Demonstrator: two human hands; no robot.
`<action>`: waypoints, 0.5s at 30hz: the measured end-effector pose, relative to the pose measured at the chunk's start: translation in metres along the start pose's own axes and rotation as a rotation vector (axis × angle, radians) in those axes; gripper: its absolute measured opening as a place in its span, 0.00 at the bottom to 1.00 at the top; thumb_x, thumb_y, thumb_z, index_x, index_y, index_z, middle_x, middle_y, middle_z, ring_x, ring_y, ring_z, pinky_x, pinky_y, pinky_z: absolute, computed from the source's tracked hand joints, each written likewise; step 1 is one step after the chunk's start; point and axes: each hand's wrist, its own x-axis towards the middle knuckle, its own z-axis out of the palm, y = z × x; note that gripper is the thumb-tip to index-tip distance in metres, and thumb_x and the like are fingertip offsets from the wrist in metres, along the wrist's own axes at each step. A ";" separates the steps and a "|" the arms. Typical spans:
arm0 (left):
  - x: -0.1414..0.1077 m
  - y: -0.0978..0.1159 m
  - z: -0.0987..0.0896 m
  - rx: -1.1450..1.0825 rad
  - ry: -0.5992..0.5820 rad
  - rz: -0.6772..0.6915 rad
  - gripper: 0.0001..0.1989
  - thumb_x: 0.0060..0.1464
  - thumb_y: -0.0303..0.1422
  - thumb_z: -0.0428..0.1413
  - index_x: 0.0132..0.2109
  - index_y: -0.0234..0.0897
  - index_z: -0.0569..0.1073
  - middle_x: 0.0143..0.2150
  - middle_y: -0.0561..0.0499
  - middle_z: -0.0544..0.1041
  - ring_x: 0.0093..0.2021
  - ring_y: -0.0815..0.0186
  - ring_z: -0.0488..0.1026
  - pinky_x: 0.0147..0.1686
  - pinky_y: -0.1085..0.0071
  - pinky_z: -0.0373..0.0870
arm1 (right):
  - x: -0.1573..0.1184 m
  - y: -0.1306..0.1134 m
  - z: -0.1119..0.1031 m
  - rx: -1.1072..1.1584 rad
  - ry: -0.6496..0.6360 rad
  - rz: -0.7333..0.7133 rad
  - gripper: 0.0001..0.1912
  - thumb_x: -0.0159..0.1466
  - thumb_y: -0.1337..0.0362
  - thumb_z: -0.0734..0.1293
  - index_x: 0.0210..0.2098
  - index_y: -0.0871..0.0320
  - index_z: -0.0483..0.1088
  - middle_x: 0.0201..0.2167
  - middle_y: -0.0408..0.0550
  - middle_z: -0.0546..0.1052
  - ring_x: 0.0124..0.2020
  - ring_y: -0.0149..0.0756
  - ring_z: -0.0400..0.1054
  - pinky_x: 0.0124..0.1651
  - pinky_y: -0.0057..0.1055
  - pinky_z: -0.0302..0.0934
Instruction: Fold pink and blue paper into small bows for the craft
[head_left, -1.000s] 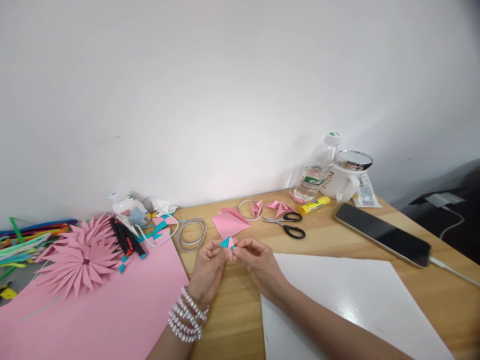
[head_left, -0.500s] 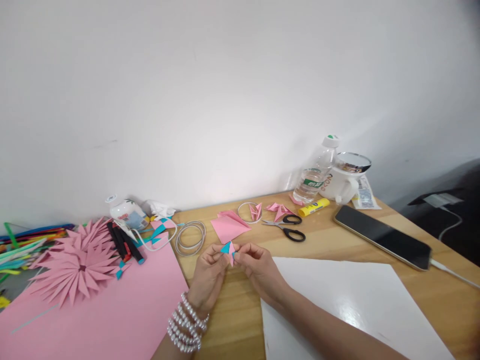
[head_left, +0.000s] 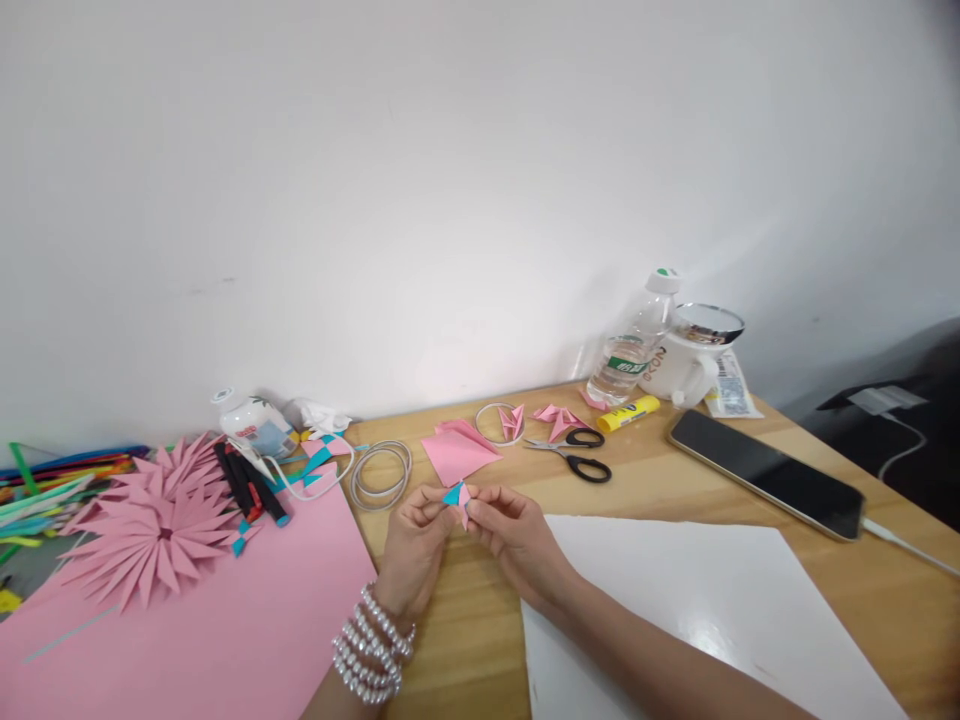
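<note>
A small folded paper piece (head_left: 457, 496), blue and pink, is pinched between both hands above the wooden table. My left hand (head_left: 417, 535), with pearl strands at the wrist, grips its left side. On its right side, the thumb and fingers of my right hand (head_left: 514, 525) are closed on it. Just behind the hands lies a pink folded sheet (head_left: 457, 455). Black-handled scissors (head_left: 577, 455) rest partly open to the right, near small pink folded pieces (head_left: 559, 418).
Pink pleated paper rosettes (head_left: 161, 535), markers (head_left: 251, 485) and a pink sheet (head_left: 225, 640) are at left. A white board (head_left: 690, 600) lies front right. Behind it are a phone (head_left: 765, 472), glue stick (head_left: 628, 413), bottle (head_left: 634, 345) and mug (head_left: 679, 370).
The paper piece has tilted slightly between the fingers, and less blue shows at its right side. My right fingers have shifted a little. Both hands keep their hold.
</note>
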 end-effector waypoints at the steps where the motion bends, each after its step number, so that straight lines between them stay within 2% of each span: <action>1: 0.000 0.000 0.001 0.003 0.002 0.002 0.09 0.37 0.27 0.63 0.28 0.33 0.71 0.26 0.51 0.76 0.27 0.70 0.71 0.33 0.73 0.65 | 0.000 0.000 0.000 0.001 0.000 -0.009 0.10 0.44 0.65 0.73 0.20 0.60 0.68 0.20 0.40 0.70 0.23 0.25 0.62 0.32 0.26 0.57; 6: -0.001 -0.001 0.002 -0.014 -0.025 0.008 0.08 0.37 0.28 0.63 0.28 0.33 0.71 0.23 0.53 0.75 0.25 0.71 0.69 0.31 0.74 0.65 | 0.000 -0.001 0.001 -0.033 -0.008 -0.050 0.10 0.45 0.65 0.73 0.20 0.60 0.67 0.18 0.39 0.68 0.21 0.24 0.60 0.29 0.25 0.55; 15: 0.000 -0.001 0.000 -0.009 -0.020 0.014 0.09 0.37 0.28 0.63 0.28 0.33 0.71 0.24 0.53 0.75 0.25 0.72 0.70 0.30 0.75 0.65 | 0.000 0.000 0.002 -0.032 -0.008 -0.047 0.10 0.44 0.68 0.72 0.22 0.60 0.66 0.21 0.40 0.69 0.24 0.25 0.60 0.31 0.25 0.55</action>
